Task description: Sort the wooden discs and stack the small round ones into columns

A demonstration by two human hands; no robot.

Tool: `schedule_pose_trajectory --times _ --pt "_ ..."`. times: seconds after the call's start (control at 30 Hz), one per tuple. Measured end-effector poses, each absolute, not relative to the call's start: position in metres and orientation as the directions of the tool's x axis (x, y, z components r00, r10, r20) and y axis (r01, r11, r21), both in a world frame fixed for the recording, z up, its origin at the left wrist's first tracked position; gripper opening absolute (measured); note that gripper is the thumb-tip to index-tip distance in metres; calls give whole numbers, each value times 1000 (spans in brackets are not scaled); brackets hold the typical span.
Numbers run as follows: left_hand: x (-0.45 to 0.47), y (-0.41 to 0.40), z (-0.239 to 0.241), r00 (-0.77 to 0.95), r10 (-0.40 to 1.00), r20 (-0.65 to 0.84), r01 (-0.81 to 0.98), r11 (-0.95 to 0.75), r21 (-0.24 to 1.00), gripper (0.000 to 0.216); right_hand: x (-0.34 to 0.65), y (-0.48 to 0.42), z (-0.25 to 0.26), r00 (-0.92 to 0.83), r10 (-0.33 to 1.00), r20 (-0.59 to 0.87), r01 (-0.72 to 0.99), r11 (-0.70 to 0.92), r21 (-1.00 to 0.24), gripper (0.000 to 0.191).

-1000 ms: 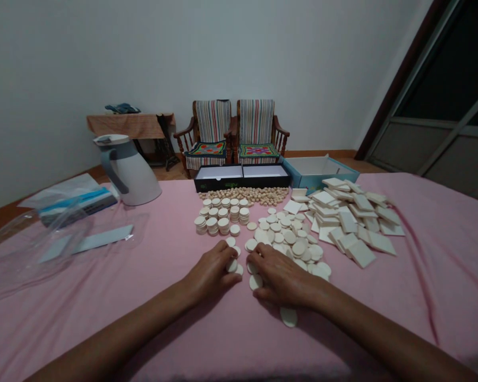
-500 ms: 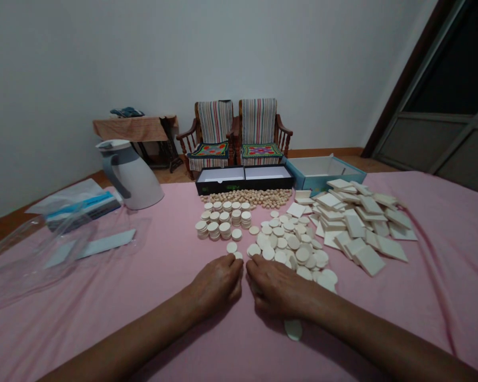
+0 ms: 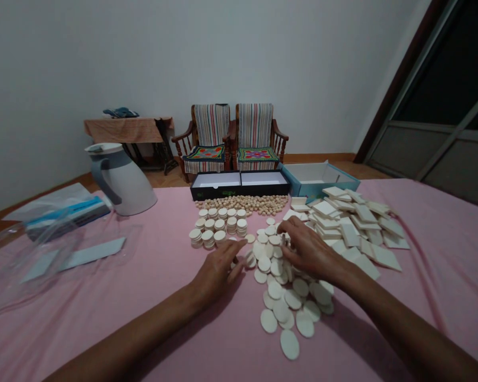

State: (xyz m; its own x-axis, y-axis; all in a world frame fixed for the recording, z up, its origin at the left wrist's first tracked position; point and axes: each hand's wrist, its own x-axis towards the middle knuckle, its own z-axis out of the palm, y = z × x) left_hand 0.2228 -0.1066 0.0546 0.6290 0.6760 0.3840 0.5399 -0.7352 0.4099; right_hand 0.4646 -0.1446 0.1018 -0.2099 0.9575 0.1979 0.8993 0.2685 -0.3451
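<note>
My left hand (image 3: 219,268) lies on the pink cloth (image 3: 163,318) with its fingers stretched out flat, the tips near the neat stacks of round white discs (image 3: 217,225). It holds nothing. My right hand (image 3: 308,249) rests on the loose heap of round white discs (image 3: 282,297), with its fingers curled and pinched on discs at the heap's far edge. The heap spreads from my right hand down toward me. A row of small wooden beads (image 3: 247,202) lies behind the stacks.
A pile of square white tiles (image 3: 354,223) lies at the right. Behind stand an open black box (image 3: 239,183) and an open blue box (image 3: 318,178). A white jug (image 3: 119,178) and clear plastic bags (image 3: 43,244) lie at the left. Two striped chairs (image 3: 231,138) stand beyond.
Both hands were together near me over a few discs. My right hand has moved forward onto the heap, my left hand has opened and reached toward the stacks, and discs now lie spread nearer me.
</note>
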Motion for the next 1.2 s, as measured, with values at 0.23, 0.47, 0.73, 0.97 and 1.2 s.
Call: schedule_pose_trajectory --times 0.23,0.47,0.73,0.97,1.2 --pt "183 -106 50 617 726 304 625 -686 371 29 445 -135 94 -362 918 160 842 396 -367 21" --pt "189 -111 39 612 747 257 619 -656 432 29 401 -113 76 -497 866 58 827 493 -270 23" --pt "205 -112 34 644 725 247 558 -665 496 17 409 -109 69 -432 901 35 868 427 -253 17" --pt "201 -106 32 633 696 339 492 -700 518 18 407 -97 78 -375 925 58 898 378 -224 21" --pt "196 -95 18 648 615 449 448 -785 428 32 400 -84 69 -306 951 39 950 308 -45 21"
